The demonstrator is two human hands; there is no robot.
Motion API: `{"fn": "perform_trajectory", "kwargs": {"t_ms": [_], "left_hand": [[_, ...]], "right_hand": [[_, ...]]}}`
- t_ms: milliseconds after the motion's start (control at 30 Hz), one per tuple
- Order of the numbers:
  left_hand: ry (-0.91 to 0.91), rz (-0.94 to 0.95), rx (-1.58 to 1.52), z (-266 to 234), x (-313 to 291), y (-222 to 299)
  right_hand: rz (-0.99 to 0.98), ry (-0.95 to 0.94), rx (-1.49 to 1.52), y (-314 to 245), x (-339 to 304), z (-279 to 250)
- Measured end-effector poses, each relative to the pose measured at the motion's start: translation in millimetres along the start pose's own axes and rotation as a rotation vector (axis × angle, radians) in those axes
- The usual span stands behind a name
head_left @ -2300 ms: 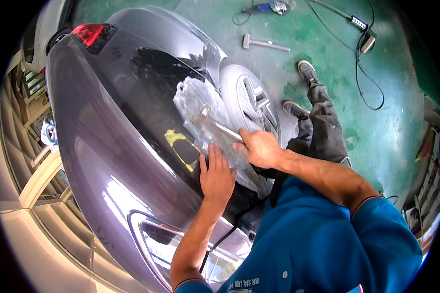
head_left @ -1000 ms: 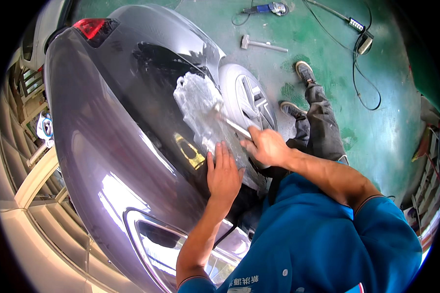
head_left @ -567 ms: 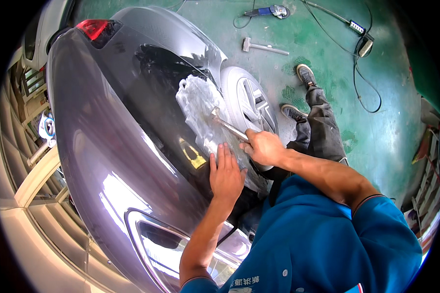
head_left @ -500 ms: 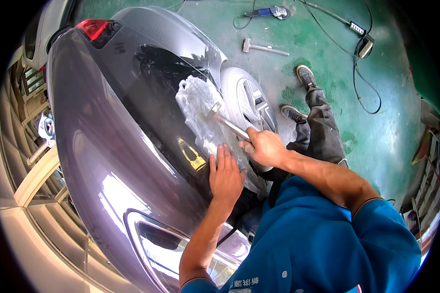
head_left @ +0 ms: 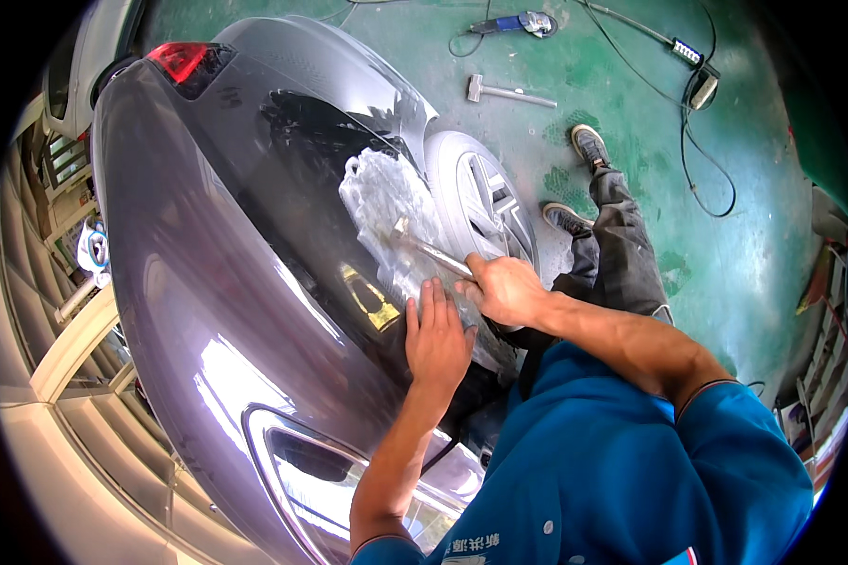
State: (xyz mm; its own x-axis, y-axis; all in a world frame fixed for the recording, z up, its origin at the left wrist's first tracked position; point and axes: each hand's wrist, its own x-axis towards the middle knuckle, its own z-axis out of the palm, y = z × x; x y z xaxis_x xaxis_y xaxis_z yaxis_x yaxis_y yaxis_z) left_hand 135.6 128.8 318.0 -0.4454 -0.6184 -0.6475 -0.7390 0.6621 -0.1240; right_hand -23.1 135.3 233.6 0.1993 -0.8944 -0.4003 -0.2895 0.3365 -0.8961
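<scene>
Hammer (head_left: 433, 252): head slightly farther from wheel (head_left: 485, 193) than half-second ago, over pale grey patch (head_left: 386, 193) beside wheel; contact unclear. Work seemingly shifting within patch. Right hand (head_left: 506, 290): grip clamped on hammer handle. Left hand (head_left: 438, 337): grip unclenched, resting flat, nearer body than wheel.

Right grip (head_left: 507, 292) around hammer (head_left: 435, 253); left grip (head_left: 438, 348) flat on car (head_left: 207, 254).

Your left hand (head_left: 438, 344) lies flat near the frame's centre, fingers (head_left: 428, 299) pointing up; your right hand (head_left: 507, 290), slightly higher, is curled closed, its forearm (head_left: 621, 336) slanting lower right.
</scene>
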Motion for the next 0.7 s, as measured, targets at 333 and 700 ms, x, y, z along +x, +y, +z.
{"fn": "perform_trajectory", "kwargs": {"t_ms": [333, 700], "left_hand": [[0.044, -0.001, -0.033, -2, 4, 1], [0.056, -0.009, -0.09, 4, 3, -1]], "right_hand": [[0.092, 0.092, 0.054, 1, 7, -5], [0.04, 0.076, 0.075, 7, 13, 3]]}}
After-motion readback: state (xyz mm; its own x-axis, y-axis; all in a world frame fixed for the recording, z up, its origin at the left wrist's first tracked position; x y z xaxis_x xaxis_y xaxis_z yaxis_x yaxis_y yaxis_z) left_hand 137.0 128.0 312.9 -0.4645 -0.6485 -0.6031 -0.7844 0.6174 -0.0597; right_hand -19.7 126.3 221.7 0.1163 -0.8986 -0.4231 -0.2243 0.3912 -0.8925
